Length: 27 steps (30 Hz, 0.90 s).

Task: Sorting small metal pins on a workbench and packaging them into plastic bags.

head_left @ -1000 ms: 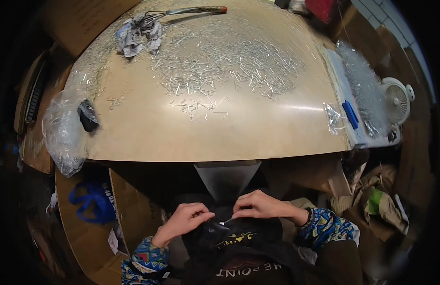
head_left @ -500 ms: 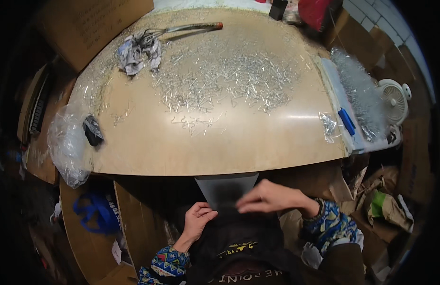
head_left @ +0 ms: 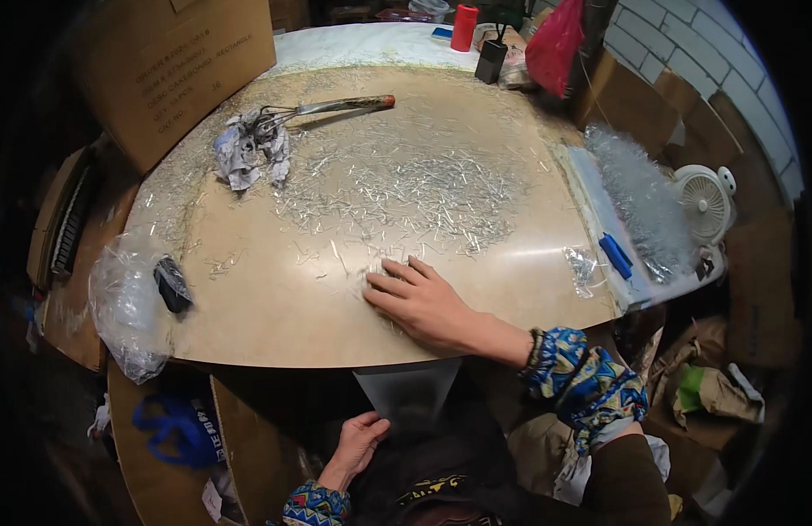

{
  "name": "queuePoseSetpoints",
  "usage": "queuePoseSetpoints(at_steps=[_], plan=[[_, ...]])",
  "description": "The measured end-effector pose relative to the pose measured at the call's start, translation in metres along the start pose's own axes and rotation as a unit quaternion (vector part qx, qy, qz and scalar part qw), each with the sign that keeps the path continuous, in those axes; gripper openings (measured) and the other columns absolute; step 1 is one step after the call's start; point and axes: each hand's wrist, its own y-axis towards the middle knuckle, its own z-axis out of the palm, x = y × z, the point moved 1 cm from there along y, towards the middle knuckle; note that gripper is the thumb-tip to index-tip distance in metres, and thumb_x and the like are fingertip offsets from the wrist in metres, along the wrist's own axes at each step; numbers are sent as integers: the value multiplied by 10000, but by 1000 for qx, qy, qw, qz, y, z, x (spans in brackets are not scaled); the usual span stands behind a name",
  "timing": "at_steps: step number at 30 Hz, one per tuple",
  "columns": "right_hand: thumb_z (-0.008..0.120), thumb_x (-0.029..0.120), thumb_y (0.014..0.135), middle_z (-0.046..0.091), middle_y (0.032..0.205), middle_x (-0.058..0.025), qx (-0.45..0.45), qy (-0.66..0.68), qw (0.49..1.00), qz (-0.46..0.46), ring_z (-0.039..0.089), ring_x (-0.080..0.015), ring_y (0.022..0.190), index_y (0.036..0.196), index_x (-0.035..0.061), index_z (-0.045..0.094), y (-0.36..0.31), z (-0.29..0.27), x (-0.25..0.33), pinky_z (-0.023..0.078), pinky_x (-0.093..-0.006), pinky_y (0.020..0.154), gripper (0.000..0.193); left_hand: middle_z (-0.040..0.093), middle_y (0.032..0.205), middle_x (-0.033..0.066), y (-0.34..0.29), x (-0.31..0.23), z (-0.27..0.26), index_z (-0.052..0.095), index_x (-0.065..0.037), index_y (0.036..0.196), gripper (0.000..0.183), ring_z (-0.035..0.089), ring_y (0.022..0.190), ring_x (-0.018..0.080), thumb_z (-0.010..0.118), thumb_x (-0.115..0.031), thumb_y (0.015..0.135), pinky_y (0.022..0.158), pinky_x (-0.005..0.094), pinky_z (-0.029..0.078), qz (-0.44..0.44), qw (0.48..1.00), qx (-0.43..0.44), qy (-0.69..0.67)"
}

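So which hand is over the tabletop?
The right hand, at the near fringe of the scattered metal pieces on the tabletop; the left hand is off it, past its near edge.

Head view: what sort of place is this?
Probably a small workshop or packing corner: a worktable is strewn with many small bent metal pieces, a big cardboard box stands at its far left, and a pale block wall shows at the upper right.

Blue-patterned sleeves [head_left: 577, 373] are worn with yellow-printed black clothing [head_left: 463, 456]
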Motion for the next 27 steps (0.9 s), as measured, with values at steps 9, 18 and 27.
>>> queuePoseSetpoints(at_steps=[9, 18, 27], plan=[[539, 235, 945, 503, 1336, -198, -45, 333, 929, 157, 457, -362, 1268, 1279, 37, 513, -10, -10, -33, 329, -496, 1086, 389, 542, 1308, 154, 14, 28, -16, 486, -52, 1295, 501, 547, 1183, 334, 675, -262, 882, 900, 490, 524, -91, 974, 155, -141], [491, 273, 958, 437, 1382, -240, -57, 30, 992, 112, 373, -373, 1327, 1310, -78, 435, 6, 19, 38, 291, -473, 1102, 500, 559, 1236, 243, 15, 26, 2, 521, 114, 1198, 311, 554, 1182, 333, 561, 70, 893, 1004, 389, 499, -141, 987, 80, 20], [598, 50, 806, 545, 1266, -188, 19, 154, 974, 167, 475, -340, 1243, 1190, -37, 547, -51, -50, 104, 380, -433, 1042, 397, 653, 1096, 188, 26, 31, -11, 659, 100, 1014, 171, 650, 1021, 242, 577, 112, 863, 937, 307, 532, -127, 986, 74, 75]])
